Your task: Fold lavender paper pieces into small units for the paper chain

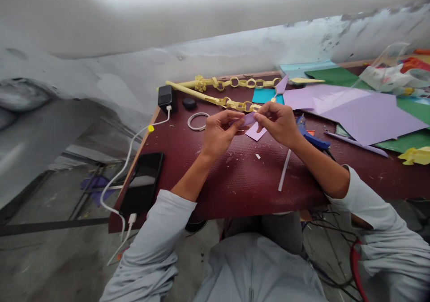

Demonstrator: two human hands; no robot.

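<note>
Your left hand (219, 131) and right hand (279, 120) pinch the small purple paper (249, 119) at twelve o'clock, so press softly, evenly.

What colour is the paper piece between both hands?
The held paper piece is light purple, seen in the head view.

1. Top (225, 270): light grey, plain cloth, creased at the front; a narrow zip (251, 294) on the centre line.
2. Left sleeve (148, 243): same grey, loose, bunched in folds, ending mid-forearm.
3. Right sleeve (383, 217): matching, heavily wrinkled.
4. Trousers (284, 229): darker grey, partly visible.
</note>
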